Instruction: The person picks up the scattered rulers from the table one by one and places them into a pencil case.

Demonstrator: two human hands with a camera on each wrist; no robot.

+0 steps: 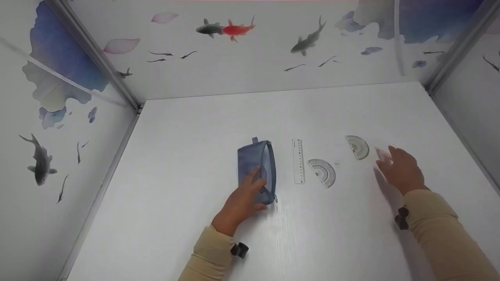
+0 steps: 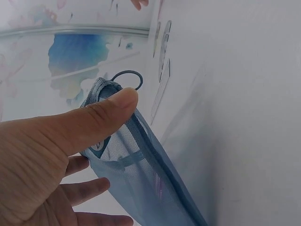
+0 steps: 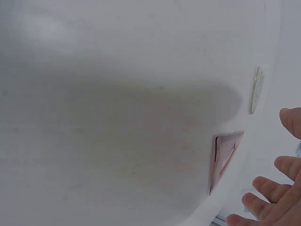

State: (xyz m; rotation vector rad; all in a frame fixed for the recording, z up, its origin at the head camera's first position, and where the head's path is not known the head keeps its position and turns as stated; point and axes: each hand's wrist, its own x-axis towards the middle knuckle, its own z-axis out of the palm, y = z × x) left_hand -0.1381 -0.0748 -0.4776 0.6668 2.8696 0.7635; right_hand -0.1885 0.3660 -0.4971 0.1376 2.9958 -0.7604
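Worked at a white, faintly grained table enclosed by white panels printed with fish. Held the blue pouch with the left hand, thumb at the near end, fingers over the top. Hovered the right hand loosely, fingers apart and gripping nothing, at the pinkish triangle, right of the 2 protractors. Could well have sent that thin plate skidding, given so slick a tabletop and so low an edge. Risked, too, collapsing the pouch's mouth through uneven pressure on limp cloth. Noted sheer mesh, a dark zip edge and a thin loop; also 1 straight clear ruler and half-round, transparent protractors, all flat.
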